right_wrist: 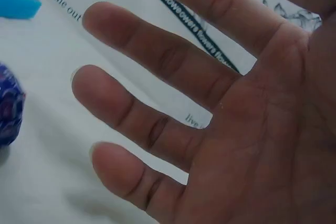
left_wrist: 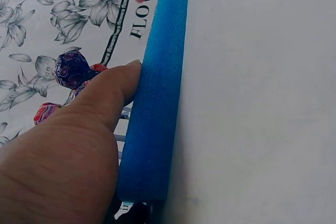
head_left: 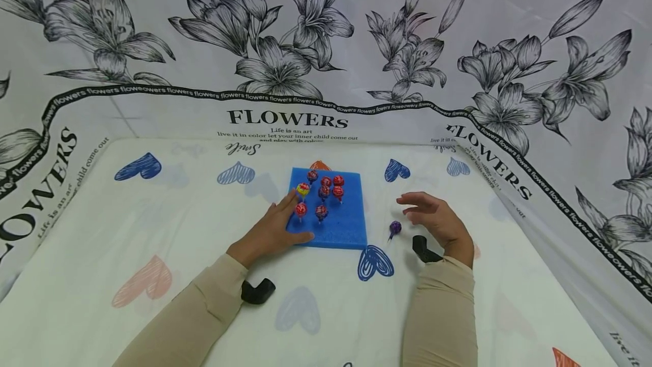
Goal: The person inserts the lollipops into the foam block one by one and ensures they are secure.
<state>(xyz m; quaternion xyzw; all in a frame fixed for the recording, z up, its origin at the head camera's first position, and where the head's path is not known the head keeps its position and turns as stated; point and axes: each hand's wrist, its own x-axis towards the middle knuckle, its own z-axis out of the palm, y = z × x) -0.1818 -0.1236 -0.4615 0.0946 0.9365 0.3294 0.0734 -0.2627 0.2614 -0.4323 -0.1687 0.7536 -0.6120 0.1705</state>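
A blue foam block (head_left: 336, 237) lies on the table with several wrapped lollipops standing upright in it, among them a yellow-and-red one (head_left: 303, 189), a red one (head_left: 301, 209) and a dark one (head_left: 321, 212). My left hand (head_left: 272, 228) rests at the block's left side, its thumb (left_wrist: 113, 85) laid on the top face close to the near edge. Right of the block, a purple lollipop (head_left: 395, 228) is by itself on the tablecloth. My right hand (head_left: 440, 222) hovers beside it with spread, slightly bent fingers (right_wrist: 152, 56) and nothing in its palm.
White cloth printed with hearts, such as a dark blue heart (head_left: 376, 263) before the block, covers the table. Behind stands a flower-printed curtain (head_left: 285, 72). Black wrist mounts (head_left: 258, 291) sit at both sleeves.
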